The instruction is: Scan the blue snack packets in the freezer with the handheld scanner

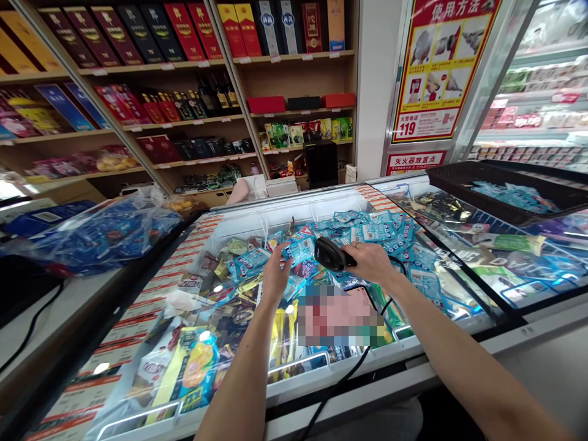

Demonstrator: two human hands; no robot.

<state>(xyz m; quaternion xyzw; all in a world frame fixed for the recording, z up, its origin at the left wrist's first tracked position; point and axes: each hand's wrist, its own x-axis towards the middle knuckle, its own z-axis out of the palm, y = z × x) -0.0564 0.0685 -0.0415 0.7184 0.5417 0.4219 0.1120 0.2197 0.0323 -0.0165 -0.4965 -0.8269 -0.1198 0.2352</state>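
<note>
My left hand [277, 272] grips a small light-blue packet [301, 250] by its left end, above the glass top of a chest freezer [257, 205]. In my right hand [370, 262] is a black handheld barcode scanner [329, 253], its head turned left toward the packet, close to it. The scanner's black cable [342, 383] runs down over the freezer's front edge. Many similar blue packets [376, 226] lie beyond and to the right of my hands. A phone in a pink case [361, 300], partly blurred out, lies just below the scanner.
A dark tray [519, 211] with more blue packets stands on the freezer at right. Clear plastic bags of blue packs [110, 236] lie on the left counter. Shelves of boxed bottles [184, 33] line the back wall. A refrigerated display [542, 104] stands at far right.
</note>
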